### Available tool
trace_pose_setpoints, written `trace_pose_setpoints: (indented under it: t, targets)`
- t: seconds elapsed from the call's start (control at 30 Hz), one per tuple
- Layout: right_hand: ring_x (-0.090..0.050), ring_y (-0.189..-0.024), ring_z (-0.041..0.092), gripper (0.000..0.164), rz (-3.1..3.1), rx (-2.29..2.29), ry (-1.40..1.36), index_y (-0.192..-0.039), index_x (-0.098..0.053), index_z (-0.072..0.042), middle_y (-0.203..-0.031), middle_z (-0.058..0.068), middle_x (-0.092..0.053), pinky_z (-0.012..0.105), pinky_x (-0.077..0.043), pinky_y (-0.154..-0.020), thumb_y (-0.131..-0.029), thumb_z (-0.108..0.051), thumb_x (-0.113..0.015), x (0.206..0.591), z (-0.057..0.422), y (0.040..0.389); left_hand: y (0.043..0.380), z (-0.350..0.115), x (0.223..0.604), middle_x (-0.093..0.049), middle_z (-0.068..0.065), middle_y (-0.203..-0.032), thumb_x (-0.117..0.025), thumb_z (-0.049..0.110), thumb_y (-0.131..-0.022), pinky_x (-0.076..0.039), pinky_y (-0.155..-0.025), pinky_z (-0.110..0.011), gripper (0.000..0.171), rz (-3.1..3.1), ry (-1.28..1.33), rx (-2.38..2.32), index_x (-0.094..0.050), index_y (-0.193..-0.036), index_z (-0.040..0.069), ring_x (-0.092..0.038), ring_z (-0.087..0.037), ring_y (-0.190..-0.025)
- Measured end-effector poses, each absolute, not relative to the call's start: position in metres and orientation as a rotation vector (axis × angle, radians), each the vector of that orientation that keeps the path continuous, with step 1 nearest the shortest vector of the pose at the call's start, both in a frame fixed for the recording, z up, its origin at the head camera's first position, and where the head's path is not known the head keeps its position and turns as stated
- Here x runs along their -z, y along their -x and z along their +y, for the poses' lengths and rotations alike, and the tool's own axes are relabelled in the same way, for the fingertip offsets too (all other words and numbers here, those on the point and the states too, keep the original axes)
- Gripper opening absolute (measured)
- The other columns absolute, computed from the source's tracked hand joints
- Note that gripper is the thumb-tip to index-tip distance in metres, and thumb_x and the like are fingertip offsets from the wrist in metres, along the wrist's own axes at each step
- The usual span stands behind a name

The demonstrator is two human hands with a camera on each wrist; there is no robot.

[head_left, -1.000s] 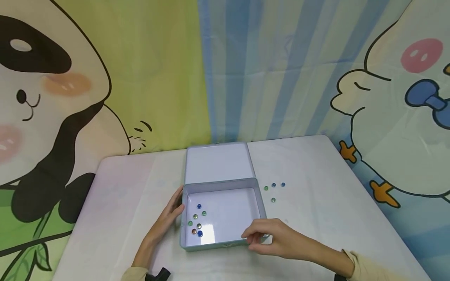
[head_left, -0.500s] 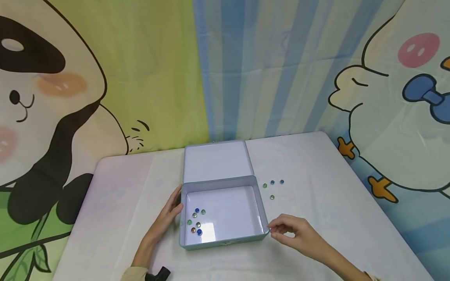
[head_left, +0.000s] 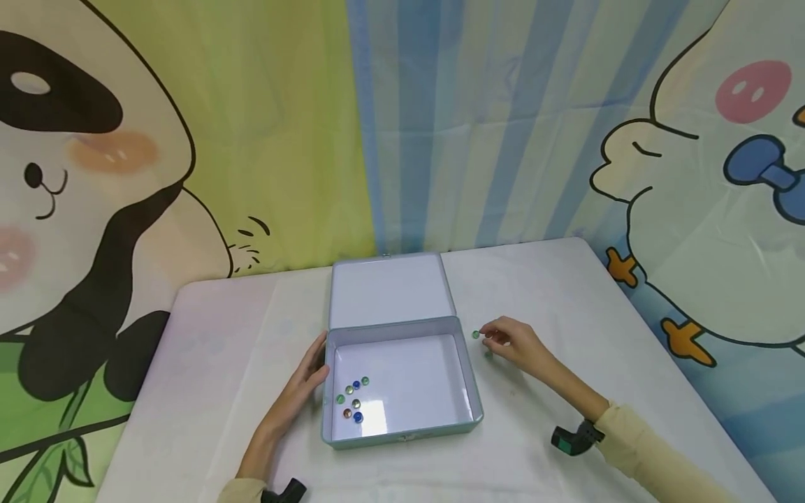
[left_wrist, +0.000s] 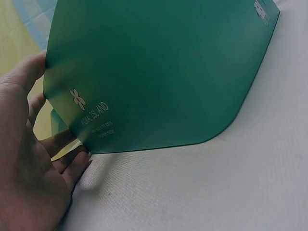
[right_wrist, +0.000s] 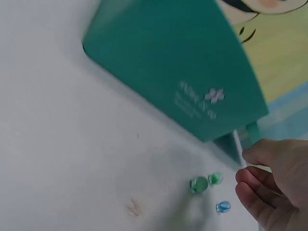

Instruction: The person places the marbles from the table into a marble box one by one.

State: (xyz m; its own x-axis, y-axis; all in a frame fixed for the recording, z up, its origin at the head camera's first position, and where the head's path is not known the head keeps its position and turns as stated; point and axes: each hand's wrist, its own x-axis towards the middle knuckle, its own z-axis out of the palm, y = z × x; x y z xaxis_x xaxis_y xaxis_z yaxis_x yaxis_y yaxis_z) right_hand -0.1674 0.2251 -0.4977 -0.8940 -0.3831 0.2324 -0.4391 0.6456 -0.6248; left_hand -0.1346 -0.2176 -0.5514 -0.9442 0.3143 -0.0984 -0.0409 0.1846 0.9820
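A shallow green tin box (head_left: 402, 434) with a pale inside stands on the table, its hinged lid (head_left: 390, 290) laid back. Several glass marbles, among them a blue marble (head_left: 358, 418), lie in its left part. My left hand (head_left: 295, 391) rests along the tin's left wall; in the left wrist view its fingertips (left_wrist: 77, 166) touch the green side. Right of the tin, my right hand (head_left: 516, 346) hovers over loose marbles with thumb and fingers apart. Two green marbles (right_wrist: 198, 184) and a blue marble (right_wrist: 223, 207) show beside its fingers. Another blue one is hidden.
A white cloth covers the table (head_left: 233, 349). Behind it hangs a printed curtain (head_left: 302, 140) with cartoon animals. Dark wrist cameras (head_left: 575, 439) sit at both sleeves.
My right hand has moved from the tin's near right corner away to the loose marbles. Inside the tin, one blue marble has rolled nearer the others. The left hand stays put.
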Motion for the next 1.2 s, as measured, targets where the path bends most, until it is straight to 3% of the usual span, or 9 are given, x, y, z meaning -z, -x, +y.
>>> trace_pose_setpoints:
  t: [0.2,0.73,1.2]
  targets:
    - [-0.065,-0.078,0.018,0.014,-2.886,-0.970,-0.682,-0.098,-0.070,0.001,-0.089,0.009,-0.068,0.026,-0.057,-0.069,-0.083,0.000,-0.070,0.514,0.217,0.195,0.133,-0.217,0.551,-0.010,-0.007,-0.165,-0.042,0.027,-0.103,-0.003,-0.114,-0.071,0.060,2.193,-0.258,-1.829,-0.014,-0.153,0.042,-0.005,-0.039,-0.152]
    - [-0.059,-0.074,0.012,0.013,-2.900,-0.822,-0.671,-0.095,-0.071,-0.002,-0.086,0.006,-0.065,0.023,-0.052,-0.064,-0.081,-0.001,-0.073,0.521,0.210,0.192,0.132,-0.217,0.550,-0.011,-0.009,-0.165,-0.043,0.026,-0.103,-0.005,-0.115,-0.070,0.060,2.172,-0.266,-1.855,-0.015,-0.153,0.041,-0.006,-0.038,-0.152]
    - [-0.067,-0.081,0.008,0.022,-2.640,-1.141,-0.810,-0.100,-0.069,-0.007,-0.095,-0.002,-0.068,0.026,-0.060,-0.075,-0.080,0.001,-0.075,0.452,0.195,0.146,0.133,-0.217,0.551,-0.012,-0.008,-0.165,-0.043,0.026,-0.103,-0.004,-0.115,-0.070,0.060,2.177,-0.269,-1.848,-0.015,-0.153,0.041,-0.005,-0.037,-0.152]
